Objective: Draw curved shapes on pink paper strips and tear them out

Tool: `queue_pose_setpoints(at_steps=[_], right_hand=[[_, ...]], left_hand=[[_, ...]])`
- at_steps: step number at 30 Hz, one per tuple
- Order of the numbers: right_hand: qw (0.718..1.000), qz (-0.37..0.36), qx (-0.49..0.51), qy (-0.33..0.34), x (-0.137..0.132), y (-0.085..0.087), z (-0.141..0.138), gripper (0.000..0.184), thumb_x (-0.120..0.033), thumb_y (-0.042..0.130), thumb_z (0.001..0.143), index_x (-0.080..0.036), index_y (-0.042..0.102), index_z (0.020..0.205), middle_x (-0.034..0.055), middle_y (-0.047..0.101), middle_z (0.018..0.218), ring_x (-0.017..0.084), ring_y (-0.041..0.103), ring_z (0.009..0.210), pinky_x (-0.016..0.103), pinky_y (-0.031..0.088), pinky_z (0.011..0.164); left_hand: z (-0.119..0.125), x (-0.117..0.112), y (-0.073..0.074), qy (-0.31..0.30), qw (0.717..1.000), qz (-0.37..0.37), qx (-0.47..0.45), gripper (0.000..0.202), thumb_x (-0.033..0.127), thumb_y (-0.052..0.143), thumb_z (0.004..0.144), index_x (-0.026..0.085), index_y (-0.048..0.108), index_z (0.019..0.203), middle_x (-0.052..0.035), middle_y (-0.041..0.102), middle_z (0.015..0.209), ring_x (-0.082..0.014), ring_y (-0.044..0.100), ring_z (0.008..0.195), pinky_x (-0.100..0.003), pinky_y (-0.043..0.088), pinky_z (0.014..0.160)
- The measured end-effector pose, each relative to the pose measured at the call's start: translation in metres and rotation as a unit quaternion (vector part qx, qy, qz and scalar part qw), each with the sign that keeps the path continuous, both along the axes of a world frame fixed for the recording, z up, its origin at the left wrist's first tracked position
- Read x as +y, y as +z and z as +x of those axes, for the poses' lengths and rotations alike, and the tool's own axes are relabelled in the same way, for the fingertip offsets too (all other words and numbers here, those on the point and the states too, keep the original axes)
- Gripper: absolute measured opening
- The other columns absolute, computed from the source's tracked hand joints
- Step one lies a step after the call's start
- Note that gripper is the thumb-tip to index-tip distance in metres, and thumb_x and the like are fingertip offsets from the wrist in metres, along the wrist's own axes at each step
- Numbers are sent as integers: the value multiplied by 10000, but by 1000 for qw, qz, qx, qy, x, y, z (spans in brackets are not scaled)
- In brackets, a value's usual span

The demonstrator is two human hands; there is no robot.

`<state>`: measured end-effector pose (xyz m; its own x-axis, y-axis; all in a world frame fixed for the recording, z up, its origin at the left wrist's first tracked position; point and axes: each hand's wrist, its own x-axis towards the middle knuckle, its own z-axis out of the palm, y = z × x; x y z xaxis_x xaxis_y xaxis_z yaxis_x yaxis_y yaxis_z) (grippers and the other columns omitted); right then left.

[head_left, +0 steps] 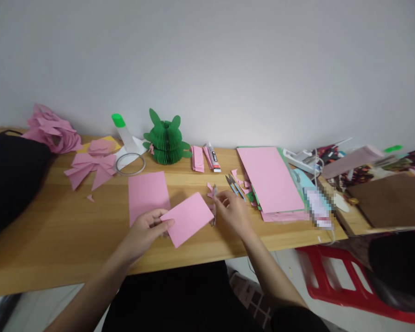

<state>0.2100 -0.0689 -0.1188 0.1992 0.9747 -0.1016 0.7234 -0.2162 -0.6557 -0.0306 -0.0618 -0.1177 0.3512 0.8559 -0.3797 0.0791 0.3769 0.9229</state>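
Observation:
My left hand [148, 229] is closed, thumb on top, on the left edge of a pink paper rectangle [187, 219], which is tilted above the table. At the paper's right corner, my right hand [233, 210] pinches a slim grey metallic tool [215, 190], held upright; its exact kind is not clear. Behind the held piece, a larger pink sheet [148, 191] lies flat. Small pink scraps [210, 187] are near my right fingertips. Blue-handled snips [234, 185] rest just beyond that hand.
A green honeycomb paper figure [166, 143] stands by the wall. Around it are a pink paper bow [91, 168], a green-capped bottle [123, 131], a ring [130, 164] and a glue tube [214, 157]. Stacked pink sheets [271, 180] lie right, a black bag [14, 175] left.

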Motion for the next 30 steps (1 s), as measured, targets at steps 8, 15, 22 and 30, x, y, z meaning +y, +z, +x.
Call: queue_pose_setpoints(at_steps=[8,15,22,30], right_hand=[[997,61,-19,-35,5,-11,-20,294,-321,547,897,-143,604,1124,109,707,933,217,660,790,318,467,694],[957,93,276,14,-14,7,-35,475,-629,467,893,-198,597,745,16,619,669,142,559,594,266,445,563],[949,62,309,23,-36,14,-41,441,-577,598,827,-195,556,611,-3,550,555,127,491,546,264,405,539],[951,126,278,42,-66,20,-62,335,-454,682,809,-205,573,614,-8,573,606,125,498,577,261,431,570]], left_hand=[[5,-4,-7,75,995,-34,-59,392,384,859,642,186,661,917,-41,753,869,-217,707,794,-337,572,768],[10,-11,-5,58,993,-50,-85,411,389,845,648,177,651,942,-61,757,896,-254,729,860,-358,580,802],[11,-24,-9,62,998,13,-31,484,354,745,749,203,562,1171,-106,729,1115,-298,705,1008,-437,556,899],[9,-50,3,-57,993,81,-62,649,428,754,776,248,530,1358,-118,542,1465,-352,456,1391,-466,397,1146]])
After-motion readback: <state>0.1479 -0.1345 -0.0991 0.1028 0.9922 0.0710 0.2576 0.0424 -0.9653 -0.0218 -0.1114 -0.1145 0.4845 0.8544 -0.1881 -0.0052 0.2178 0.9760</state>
